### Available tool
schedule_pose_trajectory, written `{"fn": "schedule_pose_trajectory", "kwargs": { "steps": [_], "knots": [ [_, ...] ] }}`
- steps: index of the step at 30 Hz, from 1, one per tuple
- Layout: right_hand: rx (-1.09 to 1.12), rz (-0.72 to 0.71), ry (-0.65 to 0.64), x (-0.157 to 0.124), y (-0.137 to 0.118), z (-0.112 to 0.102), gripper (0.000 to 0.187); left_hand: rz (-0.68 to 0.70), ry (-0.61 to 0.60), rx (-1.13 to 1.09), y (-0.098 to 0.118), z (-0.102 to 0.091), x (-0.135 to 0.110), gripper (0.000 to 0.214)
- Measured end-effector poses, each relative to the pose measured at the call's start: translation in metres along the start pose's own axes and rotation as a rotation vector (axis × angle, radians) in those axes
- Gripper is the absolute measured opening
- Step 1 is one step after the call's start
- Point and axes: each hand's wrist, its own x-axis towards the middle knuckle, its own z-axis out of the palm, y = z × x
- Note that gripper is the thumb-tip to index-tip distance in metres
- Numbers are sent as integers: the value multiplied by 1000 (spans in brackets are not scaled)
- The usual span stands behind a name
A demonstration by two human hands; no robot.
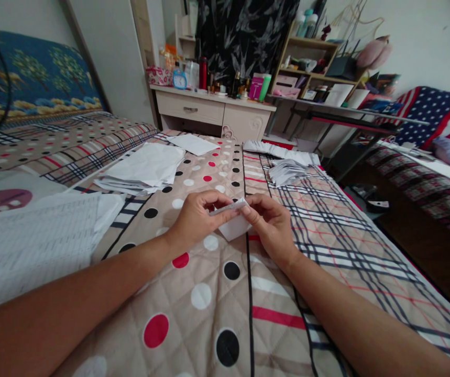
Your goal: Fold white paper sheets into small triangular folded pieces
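Between my two hands is a small piece of folded white paper (pixel 234 227), held just above the quilted bedspread (pixel 201 324). My left hand (pixel 201 219) pinches its left edge between thumb and fingers. On the other side, my right hand (pixel 269 220) grips the right corner, thumb in front and fingers behind. Part of the paper's back is hidden by my fingers. Beyond my left hand lies a stack of white sheets (pixel 146 165), with a single folded sheet (pixel 193 144) past it. Small folded paper strips (pixel 287 172) form a pile beyond my right hand.
Printed sheets (pixel 36 246) spread at the left. A long row of folded paper (pixel 280 152) lies near the bed's far right edge. A white dresser (pixel 193 107) with bottles and a blue clock (pixel 179 78) stands beyond the bed; a desk with shelves (pixel 307 68) is at right.
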Motion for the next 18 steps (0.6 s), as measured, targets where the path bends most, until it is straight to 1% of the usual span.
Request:
{"fn": "schedule_pose_trajectory", "kwargs": {
  "steps": [4,8,11,13,16,18],
  "knots": [
    [-22,-22,39,-2,0,1,12,-8,-39,-26,-1,1,-1,13],
    [11,-29,53,-2,-1,2,9,53,-62,-19,-1,1,0,11],
    [6,-29,79,-2,-4,3,10,63,-93,-20,1,0,0,11],
    [7,-7,80,-2,-7,4,14,52,-117,-25,3,-1,1,12],
    [25,21,80,-2,-9,3,27,42,-126,-31,6,-2,1,11],
    [37,44,75,-2,-9,2,28,45,-113,-37,6,-2,2,11]
  ]
}}
